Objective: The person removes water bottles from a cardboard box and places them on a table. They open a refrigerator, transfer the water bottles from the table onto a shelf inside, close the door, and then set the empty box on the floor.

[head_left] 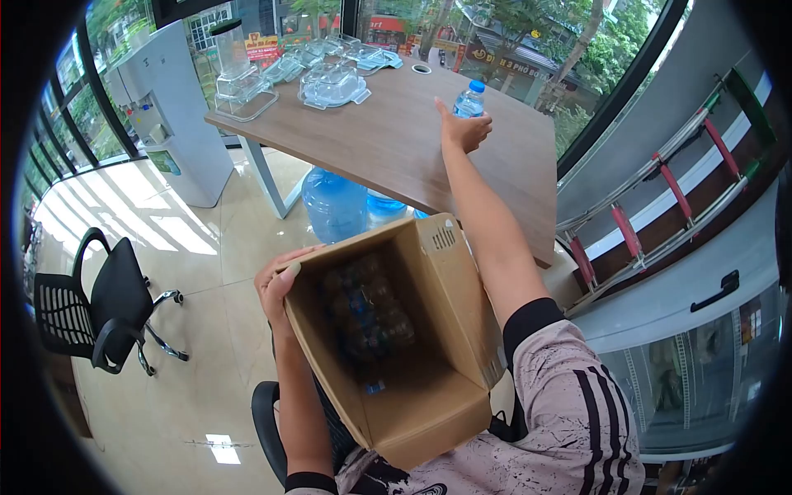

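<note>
My right hand reaches far out over the wooden table, its fingers round the lower part of a small water bottle. The bottle stands upright, with a blue cap and a blue label. Nearer to me, my left hand grips the left edge of an open cardboard box, thumb over the rim. The box tilts towards me, flaps folded outwards. Deep in its shadow lie several clear bottles, and a small blue-and-white label shows near the wall.
Clear plastic containers and a tall jar with a dark lid occupy the table's far left. A roll of tape lies near the window. Large water jugs stand underneath. Left are a water dispenser and office chair; right, a ladder.
</note>
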Tool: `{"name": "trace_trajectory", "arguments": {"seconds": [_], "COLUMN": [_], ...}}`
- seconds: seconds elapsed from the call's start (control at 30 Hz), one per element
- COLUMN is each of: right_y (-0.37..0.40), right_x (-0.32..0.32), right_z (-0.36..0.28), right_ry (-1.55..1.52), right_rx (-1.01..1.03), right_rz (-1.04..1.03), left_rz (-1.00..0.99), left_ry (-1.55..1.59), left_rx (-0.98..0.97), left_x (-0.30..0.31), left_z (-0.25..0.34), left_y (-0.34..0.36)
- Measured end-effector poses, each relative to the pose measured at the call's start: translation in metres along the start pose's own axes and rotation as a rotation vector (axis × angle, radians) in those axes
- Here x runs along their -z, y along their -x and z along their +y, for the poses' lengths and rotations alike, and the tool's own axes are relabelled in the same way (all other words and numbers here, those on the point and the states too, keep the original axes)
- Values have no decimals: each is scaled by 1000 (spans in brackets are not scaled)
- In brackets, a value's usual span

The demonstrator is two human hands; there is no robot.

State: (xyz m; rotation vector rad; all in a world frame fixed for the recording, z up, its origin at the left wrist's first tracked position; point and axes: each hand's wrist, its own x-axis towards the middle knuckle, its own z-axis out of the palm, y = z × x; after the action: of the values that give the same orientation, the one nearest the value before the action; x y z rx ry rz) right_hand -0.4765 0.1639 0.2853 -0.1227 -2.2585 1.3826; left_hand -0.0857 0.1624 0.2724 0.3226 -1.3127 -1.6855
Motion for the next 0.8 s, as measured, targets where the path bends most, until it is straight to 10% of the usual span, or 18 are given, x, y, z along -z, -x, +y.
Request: {"name": "trace_trajectory", "arguments": {"seconds": [0.33,0.57,0.8], "right_y": [-35,-27,-21], "right_x": [-20,-22,66], "right_z": [61,41,-14], "right_ry": [-303,-137,-660], "right_rx": [472,274,445], "right_rz": [-131,-58,-1022], "left_rz": [100,108,111], "left_ry": [103,109,-5], "left_rx": [62,10,-63], "left_x": [6,19,33], "left_z": [8,13,25], "left_y": [3,11,19]}}
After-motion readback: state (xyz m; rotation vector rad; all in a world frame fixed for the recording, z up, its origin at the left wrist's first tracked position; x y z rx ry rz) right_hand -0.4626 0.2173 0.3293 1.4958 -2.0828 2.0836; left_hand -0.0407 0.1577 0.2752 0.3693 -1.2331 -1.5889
